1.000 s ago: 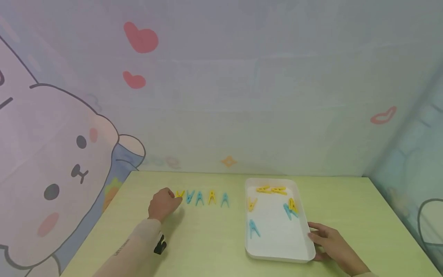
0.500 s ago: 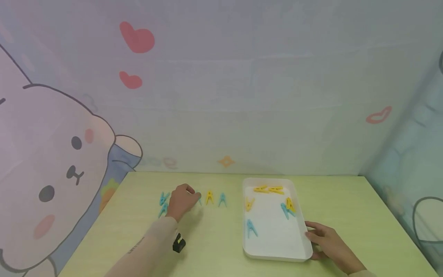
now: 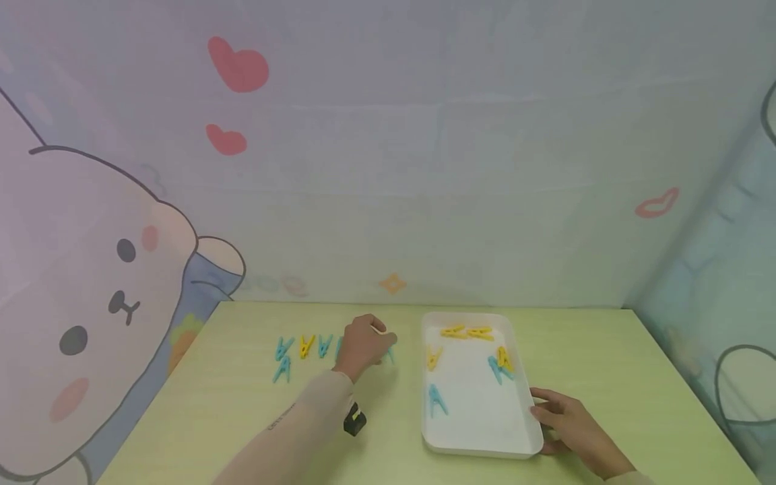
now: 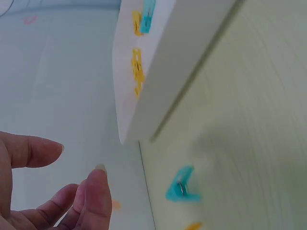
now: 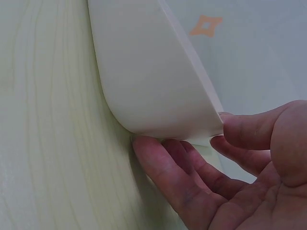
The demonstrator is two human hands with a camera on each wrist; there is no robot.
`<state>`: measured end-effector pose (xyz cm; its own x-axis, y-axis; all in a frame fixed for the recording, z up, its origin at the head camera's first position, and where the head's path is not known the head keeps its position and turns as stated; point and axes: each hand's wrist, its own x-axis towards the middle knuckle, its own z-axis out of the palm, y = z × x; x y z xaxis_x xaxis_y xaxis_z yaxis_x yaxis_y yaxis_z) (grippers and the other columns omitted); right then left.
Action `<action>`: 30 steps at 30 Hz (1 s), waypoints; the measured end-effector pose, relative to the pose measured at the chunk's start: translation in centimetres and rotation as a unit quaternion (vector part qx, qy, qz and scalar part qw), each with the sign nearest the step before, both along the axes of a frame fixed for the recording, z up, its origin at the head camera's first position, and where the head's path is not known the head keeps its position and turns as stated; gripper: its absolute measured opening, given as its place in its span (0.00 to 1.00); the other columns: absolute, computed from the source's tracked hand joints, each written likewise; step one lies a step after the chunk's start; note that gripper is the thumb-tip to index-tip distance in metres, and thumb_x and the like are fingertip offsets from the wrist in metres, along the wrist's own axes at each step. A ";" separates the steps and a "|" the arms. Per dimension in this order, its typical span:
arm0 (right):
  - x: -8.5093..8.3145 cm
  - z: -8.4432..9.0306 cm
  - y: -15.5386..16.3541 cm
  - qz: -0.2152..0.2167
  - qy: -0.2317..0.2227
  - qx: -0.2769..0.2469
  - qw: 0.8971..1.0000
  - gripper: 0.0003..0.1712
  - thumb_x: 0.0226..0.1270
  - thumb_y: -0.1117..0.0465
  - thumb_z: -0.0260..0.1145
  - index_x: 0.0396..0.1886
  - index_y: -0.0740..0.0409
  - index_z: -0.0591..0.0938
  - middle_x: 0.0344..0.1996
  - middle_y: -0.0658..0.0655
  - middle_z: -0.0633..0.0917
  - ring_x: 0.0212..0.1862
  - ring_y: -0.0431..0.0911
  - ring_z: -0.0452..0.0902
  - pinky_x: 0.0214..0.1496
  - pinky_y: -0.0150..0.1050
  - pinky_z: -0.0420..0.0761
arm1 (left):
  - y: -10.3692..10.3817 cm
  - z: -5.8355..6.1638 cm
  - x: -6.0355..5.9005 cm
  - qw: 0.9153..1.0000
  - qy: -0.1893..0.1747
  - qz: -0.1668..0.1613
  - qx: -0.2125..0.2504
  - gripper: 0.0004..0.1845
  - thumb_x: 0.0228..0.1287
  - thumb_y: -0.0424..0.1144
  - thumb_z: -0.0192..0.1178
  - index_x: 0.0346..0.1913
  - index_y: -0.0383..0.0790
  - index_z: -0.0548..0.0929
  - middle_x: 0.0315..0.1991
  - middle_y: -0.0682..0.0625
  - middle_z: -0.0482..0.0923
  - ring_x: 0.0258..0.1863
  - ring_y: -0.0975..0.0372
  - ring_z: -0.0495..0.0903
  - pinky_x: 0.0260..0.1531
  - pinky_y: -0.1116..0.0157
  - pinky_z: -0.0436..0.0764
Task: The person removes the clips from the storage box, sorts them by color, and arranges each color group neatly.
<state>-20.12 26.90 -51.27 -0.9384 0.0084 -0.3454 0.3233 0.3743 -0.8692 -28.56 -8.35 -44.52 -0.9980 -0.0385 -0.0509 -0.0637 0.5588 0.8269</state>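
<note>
In the head view my left hand [image 3: 364, 345] hovers over the right end of a row of clothespins. Thumb and fingers stand apart with nothing between them, as the left wrist view shows. Past its fingertips lies a teal clothespin [image 3: 391, 355]; the hand covers part of the row. Left of it are a teal clothespin [image 3: 325, 346], a yellow clothespin [image 3: 306, 345] and another teal clothespin [image 3: 283, 349], with one more teal clothespin [image 3: 282, 369] below. My right hand [image 3: 572, 421] holds the white tray [image 3: 469, 421] at its near right corner, thumb at the rim and fingers against the outer wall.
Inside the tray lie several yellow clothespins [image 3: 480, 333] and two teal clothespins [image 3: 437, 400]. The pale wood-grain table [image 3: 376, 444] ends at a patterned cloth backdrop [image 3: 436, 202]. A black device [image 3: 354, 419] sits at my left wrist.
My left hand has moved right along the row, uncovering clothespins on the left and covering others in the middle. My right hand stays at the tray. The head view has shifted slightly.
</note>
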 end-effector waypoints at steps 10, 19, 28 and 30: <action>-0.1 -0.1 0.2 0.003 0.005 -0.006 1.000 0.30 0.75 0.61 0.58 0.71 0.69 0.65 0.52 0.66 0.79 0.49 0.54 0.80 0.37 0.47 0.85 | 4.8 -0.2 -1.0 0.998 0.025 -0.038 -0.046 0.16 0.53 0.39 0.64 0.45 0.36 0.82 0.43 0.44 0.80 0.27 0.55 0.80 0.28 0.58 0.78; -0.1 -0.2 0.4 0.004 0.012 -0.005 1.000 0.30 0.75 0.61 0.59 0.71 0.69 0.65 0.52 0.66 0.80 0.50 0.56 0.80 0.37 0.48 0.85 | 8.0 -0.7 -2.4 0.984 0.068 -0.079 -0.143 0.05 0.45 0.33 0.59 0.29 0.38 0.77 0.28 0.51 0.74 0.23 0.59 0.69 0.24 0.62 0.73; 0.2 -0.2 0.1 -0.011 0.013 -0.017 1.000 0.29 0.74 0.62 0.60 0.69 0.69 0.68 0.49 0.65 0.81 0.46 0.53 0.81 0.36 0.48 0.85 | 11.5 -2.7 -4.1 0.949 0.068 -0.080 -0.298 0.18 0.49 0.34 0.63 0.15 0.46 0.63 0.12 0.54 0.60 0.11 0.63 0.59 0.09 0.66 0.62; 0.3 -0.2 0.1 -0.015 0.012 -0.015 1.000 0.28 0.74 0.62 0.60 0.69 0.69 0.68 0.49 0.65 0.81 0.45 0.52 0.80 0.35 0.48 0.85 | 12.2 -2.7 -4.1 0.938 0.069 -0.077 -0.330 0.16 0.51 0.35 0.63 0.16 0.45 0.67 0.13 0.53 0.65 0.12 0.62 0.63 0.10 0.65 0.66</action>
<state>-19.82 27.03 -51.47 -0.9460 0.0275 -0.3230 0.3128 0.3390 -0.8873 -32.65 3.83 -47.21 -0.9895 0.1298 0.0637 0.1428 0.9459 0.2914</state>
